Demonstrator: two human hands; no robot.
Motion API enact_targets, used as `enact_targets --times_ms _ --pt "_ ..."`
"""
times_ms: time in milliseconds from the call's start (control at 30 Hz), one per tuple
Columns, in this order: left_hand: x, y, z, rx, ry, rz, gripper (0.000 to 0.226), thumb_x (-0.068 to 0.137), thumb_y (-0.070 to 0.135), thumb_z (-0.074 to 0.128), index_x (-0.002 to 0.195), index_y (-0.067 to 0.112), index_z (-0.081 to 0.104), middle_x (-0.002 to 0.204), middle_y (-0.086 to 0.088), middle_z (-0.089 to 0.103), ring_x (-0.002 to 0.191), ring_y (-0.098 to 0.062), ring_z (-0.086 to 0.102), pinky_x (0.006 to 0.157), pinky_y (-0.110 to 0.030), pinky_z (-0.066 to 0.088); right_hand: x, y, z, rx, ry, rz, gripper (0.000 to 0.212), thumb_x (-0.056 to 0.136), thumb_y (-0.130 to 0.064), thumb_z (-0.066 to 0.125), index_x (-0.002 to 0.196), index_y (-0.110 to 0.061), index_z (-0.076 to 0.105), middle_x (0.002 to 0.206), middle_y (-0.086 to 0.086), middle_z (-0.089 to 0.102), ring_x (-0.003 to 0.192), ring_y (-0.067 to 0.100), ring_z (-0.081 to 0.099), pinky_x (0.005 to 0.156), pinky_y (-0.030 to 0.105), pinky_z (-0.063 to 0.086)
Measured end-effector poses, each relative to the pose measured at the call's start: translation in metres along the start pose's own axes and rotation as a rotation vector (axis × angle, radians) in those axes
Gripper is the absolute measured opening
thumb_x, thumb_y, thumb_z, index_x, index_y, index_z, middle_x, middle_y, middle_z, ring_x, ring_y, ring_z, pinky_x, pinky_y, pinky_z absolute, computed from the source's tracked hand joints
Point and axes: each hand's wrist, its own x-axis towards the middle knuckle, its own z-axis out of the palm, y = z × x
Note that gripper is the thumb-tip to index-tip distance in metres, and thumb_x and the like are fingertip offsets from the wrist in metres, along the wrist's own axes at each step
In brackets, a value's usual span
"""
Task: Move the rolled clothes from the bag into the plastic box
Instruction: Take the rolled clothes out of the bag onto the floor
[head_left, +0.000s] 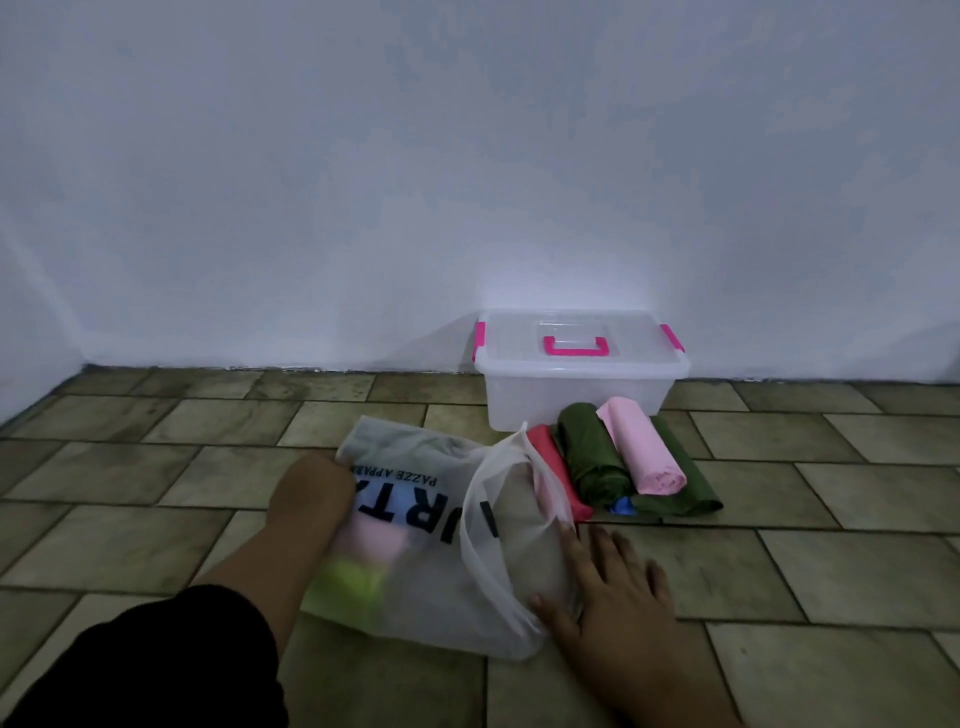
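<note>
Nearest, the right hand (618, 587) lay flat with fingers spread, its grip holding nothing, touching the right side of the white bag (447, 597). The left hand (311, 493) met the bag's left edge; its grip was too blurred to tell. Farther off, rolled clothes (623, 462) lay on the floor (156, 467), just before the lidded plastic box (576, 400) by the wall (363, 182).
</note>
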Motion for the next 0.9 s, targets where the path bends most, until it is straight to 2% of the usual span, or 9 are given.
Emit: enact_targets --times_ms 233,333,433,600,733,900 --pt "-0.025 0.023 -0.008 0.056 0.168 0.197 0.026 0.093 0.021 0.041 0.076 0.014 0.059 0.075 -0.006 0.06 0.063 -0.019 0.053 0.056 -0.03 0.04 0.003 0.001 0.005 -0.029 0.025 0.009 0.094 0.063 -0.09 0.0 0.144 -0.045 -0.015 0.16 -0.005 0.006 0.146 0.017 0.0 0.114 0.046 0.001" --pt "-0.035 0.054 -0.033 0.065 0.283 0.352 0.027 0.095 0.025 0.04 0.08 0.019 0.061 0.078 -0.004 0.059 0.066 -0.022 0.055 0.058 -0.03 0.041 0.002 0.002 0.006 -0.027 0.044 0.005 0.094 0.063 -0.091 -0.002 0.144 -0.046 -0.014 0.16 -0.005 0.007 0.146 0.017 0.002 0.113 0.047 0.002" --pt "-0.049 0.085 -0.059 0.066 0.375 0.56 0.022 0.094 0.021 0.044 0.087 0.016 0.064 0.085 -0.004 0.058 0.075 -0.026 0.055 0.063 -0.031 0.038 0.002 0.002 0.008 -0.032 0.06 0.01 0.093 0.061 -0.092 -0.005 0.143 -0.05 -0.01 0.16 -0.005 0.008 0.146 0.018 0.002 0.113 0.048 0.003" --pt "-0.066 0.116 -0.095 0.034 0.503 0.771 0.017 0.093 0.018 0.049 0.086 0.014 0.064 0.077 0.003 0.047 0.072 -0.019 0.047 0.063 -0.029 0.031 0.001 0.002 0.008 -0.012 0.03 0.007 0.084 0.067 -0.088 0.01 0.141 -0.054 -0.011 0.16 -0.004 0.006 0.146 0.018 -0.001 0.113 0.048 0.001" --pt "-0.062 0.12 -0.114 0.008 0.562 0.785 0.017 0.092 0.02 0.049 0.085 0.015 0.064 0.076 0.002 0.049 0.072 -0.018 0.044 0.062 -0.031 0.035 -0.001 0.003 0.002 -0.016 0.0 0.002 0.085 0.068 -0.078 0.015 0.145 -0.048 -0.007 0.161 -0.005 0.003 0.146 0.018 -0.004 0.114 0.05 0.0" --pt "-0.031 0.096 -0.101 0.074 0.44 0.598 0.021 0.09 0.013 0.047 0.092 0.013 0.068 0.092 -0.011 0.063 0.086 -0.031 0.058 0.069 -0.032 0.039 0.0 0.001 -0.009 0.023 -0.082 0.023 0.096 0.071 -0.075 0.025 0.15 -0.031 -0.004 0.16 -0.005 -0.002 0.146 0.016 -0.006 0.115 0.05 -0.001"
